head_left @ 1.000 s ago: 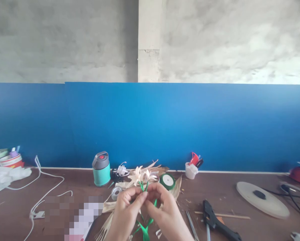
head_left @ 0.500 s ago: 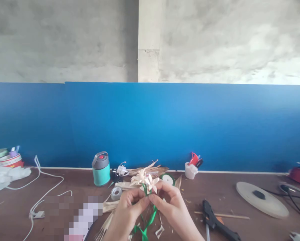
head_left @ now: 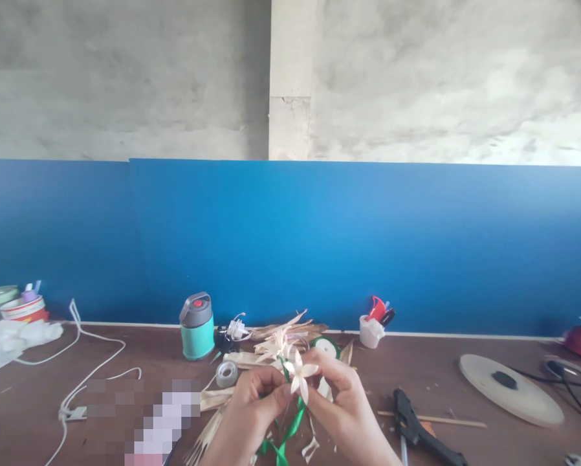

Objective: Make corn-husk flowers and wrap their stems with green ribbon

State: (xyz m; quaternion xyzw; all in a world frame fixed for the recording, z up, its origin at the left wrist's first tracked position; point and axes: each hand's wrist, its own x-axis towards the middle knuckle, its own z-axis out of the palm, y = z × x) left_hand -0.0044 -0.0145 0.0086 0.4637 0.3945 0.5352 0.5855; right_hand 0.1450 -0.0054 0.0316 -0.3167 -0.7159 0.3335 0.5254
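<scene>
Low in the middle of the view, my left hand [head_left: 252, 408] and my right hand [head_left: 341, 404] meet, both pinched round a small sprig of cream paper flowers [head_left: 297, 373] on green-wrapped stems. A loose green ribbon [head_left: 290, 428] trails down from the stems between my wrists. Just behind my fingers on the brown table [head_left: 489, 440] lies a green ribbon spool [head_left: 325, 347], with a pile of dried leaf strips [head_left: 281, 330] beyond it.
A teal flask [head_left: 196, 327] and a tape roll [head_left: 226, 373] sit left of my hands. A black glue gun [head_left: 419, 433] and a thin stick [head_left: 431, 419] lie to the right. A white cable [head_left: 84, 362], a round pale disc [head_left: 511, 388] and a white cup with pens [head_left: 371, 329] are farther out.
My hands have turned the sprig, and a flower that pointed up and away now faces me, lower down. The right hand has shifted slightly right and its fingers rose.
</scene>
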